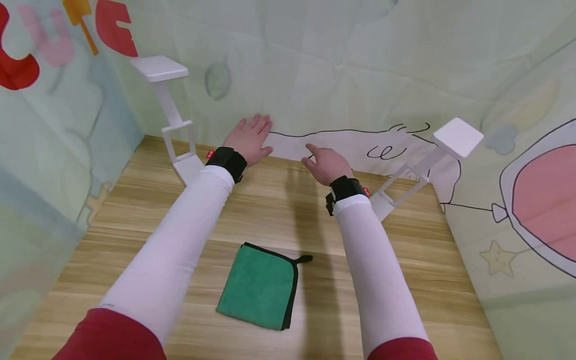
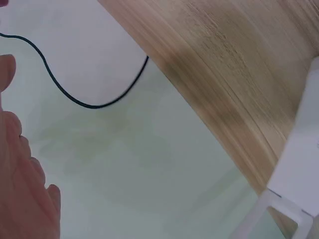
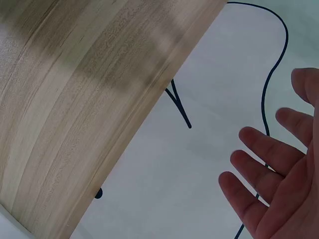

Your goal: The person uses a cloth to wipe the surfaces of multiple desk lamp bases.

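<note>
- Left hand (image 1: pixel 249 139): empty, fingers straight and a little apart; by the far edge of the wooden table (image 1: pixel 135 200), before the printed backdrop (image 1: pixel 292 75). Contact with the fabric: I cannot tell.
- Right hand (image 1: pixel 329 165): empty, fingers spread and loosely bent, best seen in the right wrist view; also by the far edge.
- Green cloth (image 1: pixel 260 287), one: flat on the table between the forearms, well apart from both hands; dark edging, black loop (image 1: pixel 305 258) at the far right corner; apparently folded.
- Handling, cloth: I judge it light, soft and limp, unlikely to slip or suffer harm. Hold: pinch two corners through all layers; the loop would suit a single finger.
- Left white stand (image 1: pixel 167 102), one: upright just beside the left wrist; plate over slim post and frame.
- Right white stand (image 1: pixel 429 161), one: same pattern, just beyond the right wrist, foot partly hidden.
- Handling, stands: likely light, stiff and smooth, perhaps top-heavy, with thin bars that could crack. Hold: round the post, foot steadied; avoid lifting by the plate.
</note>
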The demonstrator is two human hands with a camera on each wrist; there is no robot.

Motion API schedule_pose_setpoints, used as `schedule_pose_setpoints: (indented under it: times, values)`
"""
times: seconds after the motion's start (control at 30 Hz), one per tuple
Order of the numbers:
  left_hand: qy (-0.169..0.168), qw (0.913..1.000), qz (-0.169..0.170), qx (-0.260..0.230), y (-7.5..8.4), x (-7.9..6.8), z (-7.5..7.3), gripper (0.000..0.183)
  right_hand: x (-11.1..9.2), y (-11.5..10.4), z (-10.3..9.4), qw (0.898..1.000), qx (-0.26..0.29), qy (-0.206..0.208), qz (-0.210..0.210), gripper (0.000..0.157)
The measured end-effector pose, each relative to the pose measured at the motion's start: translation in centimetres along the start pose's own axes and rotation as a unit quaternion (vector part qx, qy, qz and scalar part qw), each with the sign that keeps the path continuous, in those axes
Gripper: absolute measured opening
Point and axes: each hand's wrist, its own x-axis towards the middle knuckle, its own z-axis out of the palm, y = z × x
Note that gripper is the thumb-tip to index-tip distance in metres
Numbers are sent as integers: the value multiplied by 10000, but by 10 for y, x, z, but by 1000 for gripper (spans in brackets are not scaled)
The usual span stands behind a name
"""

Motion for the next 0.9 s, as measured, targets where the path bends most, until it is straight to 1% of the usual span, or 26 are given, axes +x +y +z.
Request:
schedule_pose_setpoints:
  times: [0.1, 0.2, 0.23, 0.3, 0.4, 0.47, 0.5, 0.57, 0.6, 0.63, 0.73, 0.8, 0.9]
  values:
    - [-29, 9989, 444, -141, 6, -1, 4, 68, -3, 5, 1, 9998, 151, -123, -102, 52]
    - [-34, 9947, 959, -357, 14, -7, 13, 62, -9, 9, 6, 9990, 388, -158, -177, 46]
    - [-4, 9927, 1127, -427, 18, -11, 17, 60, -12, 9, 8, 9982, 530, -156, -227, 45]
    - [-68, 9881, 1366, -704, 25, -20, 24, 55, -20, 8, 15, 9959, 777, -160, -439, 42]
    - [-170, 9800, 1623, -1139, 34, -39, 33, 45, -39, 0, 28, 9899, 1040, -195, -942, 39]
    - [-222, 9757, 1722, -1338, 38, -53, 37, 36, -51, -5, 35, 9848, 1115, -243, -1312, 37]
    - [-243, 9743, 1767, -1374, 39, -59, 40, 32, -57, -8, 38, 9825, 1150, -288, -1434, 36]
    - [-338, 9721, 1802, -1460, 40, -69, 47, 29, -66, -13, 43, 9787, 1201, -393, -1617, 34]
    - [-439, 9706, 1813, -1522, 39, -74, 51, 30, -70, -15, 45, 9773, 1220, -455, -1673, 33]
    - [-552, 9691, 1825, -1563, 39, -78, 55, 30, -73, -16, 47, 9762, 1236, -524, -1706, 32]
    - [-1069, 9611, 1852, -1750, 40, -89, 65, 31, -82, -19, 51, 9746, 1214, -792, -1705, 30]
    - [-1384, 9556, 1872, -1803, 40, -94, 71, 33, -86, -19, 53, 9741, 1149, -954, -1696, 29]
    - [-1735, 9487, 1851, -1888, 42, -99, 77, 34, -94, -17, 57, 9726, 1029, -1197, -1708, 28]
